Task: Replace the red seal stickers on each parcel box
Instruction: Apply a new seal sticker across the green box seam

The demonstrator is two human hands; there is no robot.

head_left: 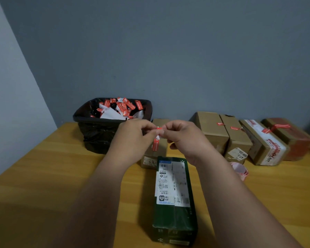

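Both hands, the left hand [132, 136] and right hand [182, 136], pinch a red sticker [157, 134], peeling its backing. Next, I think, press it onto the green box [174, 203].

A plain parcel-handling room: taped cardboard boxes [240, 138] line a wooden table [43, 176] against bare grey walls [168, 51].

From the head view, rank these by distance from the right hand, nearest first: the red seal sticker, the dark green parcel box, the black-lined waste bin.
1. Red seal sticker: pinched between the right hand and the left hand.
2. Dark green parcel box: on the table, below the hands.
3. Black-lined waste bin: far left, past the left hand.
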